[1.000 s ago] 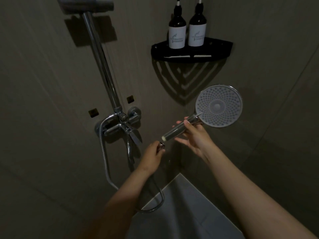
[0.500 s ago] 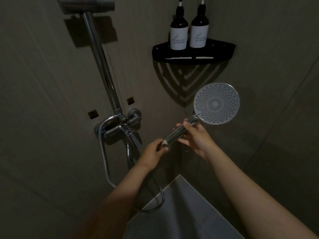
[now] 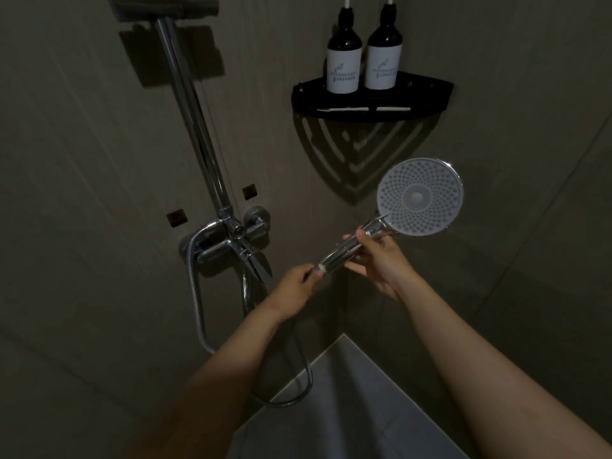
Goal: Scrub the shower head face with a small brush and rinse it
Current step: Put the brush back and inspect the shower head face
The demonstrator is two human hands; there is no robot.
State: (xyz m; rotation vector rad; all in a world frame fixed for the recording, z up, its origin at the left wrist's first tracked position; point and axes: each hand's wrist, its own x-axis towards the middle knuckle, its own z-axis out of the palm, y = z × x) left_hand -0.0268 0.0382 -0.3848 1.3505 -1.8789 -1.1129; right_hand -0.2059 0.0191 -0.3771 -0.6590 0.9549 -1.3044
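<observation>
Right of centre, against the dim corner walls, the shower head (image 3: 420,196) is held up with its round dotted face turned toward the camera. Its chrome handle (image 3: 347,251) is clasped by the right hand (image 3: 381,260), the fingers closed round the middle of it. The left hand (image 3: 296,286) is pinched on the near end of the handle, where the hose fitting meets it. A metal hose (image 3: 195,293) is looped down from the mixer tap (image 3: 228,246) on the left wall. Two dark bottles (image 3: 362,61) are stood on a black corner shelf (image 3: 427,94) above
</observation>
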